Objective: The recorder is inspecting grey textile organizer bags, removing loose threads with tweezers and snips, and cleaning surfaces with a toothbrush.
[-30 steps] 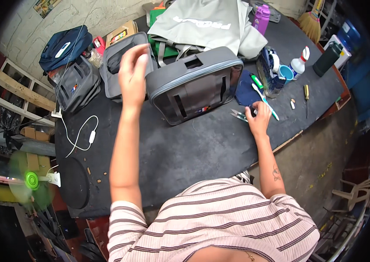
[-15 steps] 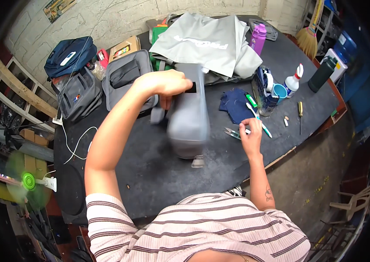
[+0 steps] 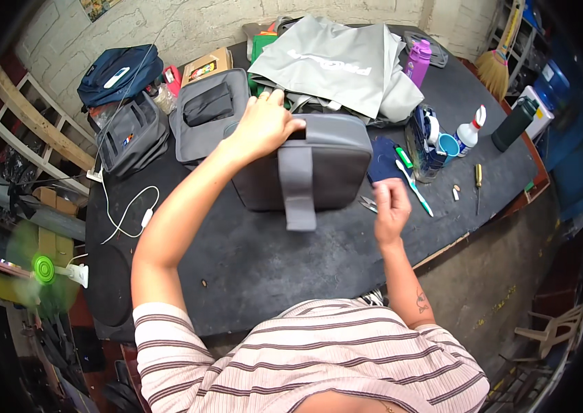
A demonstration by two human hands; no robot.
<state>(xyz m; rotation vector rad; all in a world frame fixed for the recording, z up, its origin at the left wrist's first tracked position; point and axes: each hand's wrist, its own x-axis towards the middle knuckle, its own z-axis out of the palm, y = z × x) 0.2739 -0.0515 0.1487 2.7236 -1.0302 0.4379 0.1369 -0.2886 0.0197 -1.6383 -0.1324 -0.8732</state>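
A grey padded bag [image 3: 340, 168] stands upright on the black table, a wide strap [image 3: 297, 186] hanging down its near side. My left hand [image 3: 267, 127] is closed on the bag's top edge, around the handle area; the fingertips are partly hidden behind it. To the right of the bag, my right hand [image 3: 393, 206] is raised over the table with thumb and fingers pinched together. What it holds, if anything, cannot be made out. Beside that hand lie small thread snips [image 3: 368, 204], partly covered, a dark blue cloth [image 3: 384, 162] and a white-and-teal toothbrush [image 3: 415, 189].
Behind are another grey bag [image 3: 188, 127], grey bags with white print [image 3: 333, 65] and a purple bottle [image 3: 417, 63]. On the right stand a spray bottle [image 3: 469, 131], a blue cup [image 3: 448, 146], a dark flask [image 3: 514, 124] and a screwdriver [image 3: 478, 186]. A white cable [image 3: 123, 224] lies left.
The bag, blurred and narrow side toward me earlier, has turned so its broad strap side faces me. My left hand stays on its top; my right hand has shifted only slightly.
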